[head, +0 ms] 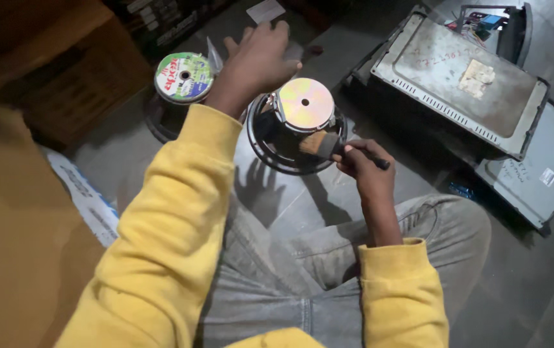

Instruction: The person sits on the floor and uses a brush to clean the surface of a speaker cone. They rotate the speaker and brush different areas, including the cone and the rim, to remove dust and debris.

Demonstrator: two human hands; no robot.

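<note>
A round black loudspeaker [270,145] lies face down on the floor, its shiny magnet cap [305,104] facing up. My left hand [257,61] rests on the speaker's far rim, fingers spread around it. My right hand [364,164] grips a small paintbrush [328,145] with a dark handle. Its pale bristles touch the speaker's frame just below the magnet cap. Both arms wear yellow sleeves, and my legs in grey trousers are folded below.
A second speaker [183,78] with a green and red labelled magnet sits to the left. Grey metal electronics cases [457,77] lie at the right, with wiring behind them. A brown cardboard box [64,71] stands at the upper left. White printed packaging [87,200] lies beside my left arm.
</note>
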